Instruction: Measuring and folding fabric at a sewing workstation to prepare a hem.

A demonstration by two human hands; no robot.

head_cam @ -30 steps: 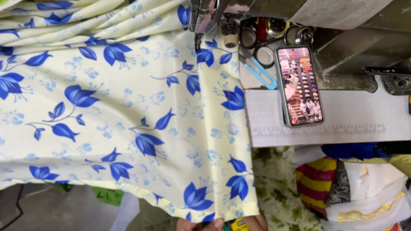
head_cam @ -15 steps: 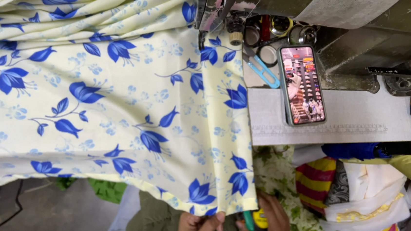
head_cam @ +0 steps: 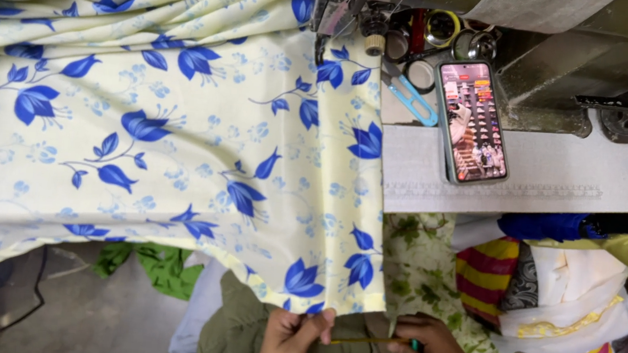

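Observation:
A pale yellow fabric with blue flowers [head_cam: 182, 144] lies spread over the sewing table and runs under the sewing machine's needle area [head_cam: 334, 14]. At the bottom, my left hand [head_cam: 290, 339] pinches the fabric's near hem edge. A thin yellowish strip [head_cam: 361, 341], like a measuring tape seen edge-on, stretches from it to my right hand [head_cam: 438, 351]. My right hand pinches that strip and also holds something dark with green on it. Both hands sit over my lap in olive trousers [head_cam: 238, 327].
A phone [head_cam: 473, 122] with a lit screen lies on the white machine bed [head_cam: 553, 180], beside blue clippers [head_cam: 410, 98] and bobbins [head_cam: 442, 26]. Stacked folded cloths [head_cam: 566, 293] fill the right. Green scraps [head_cam: 157, 269] lie on the floor at lower left.
My hands have moved up into view and apart. The yellow roll seen in my right hand earlier is now a thin strip drawn taut between both hands at the hem.

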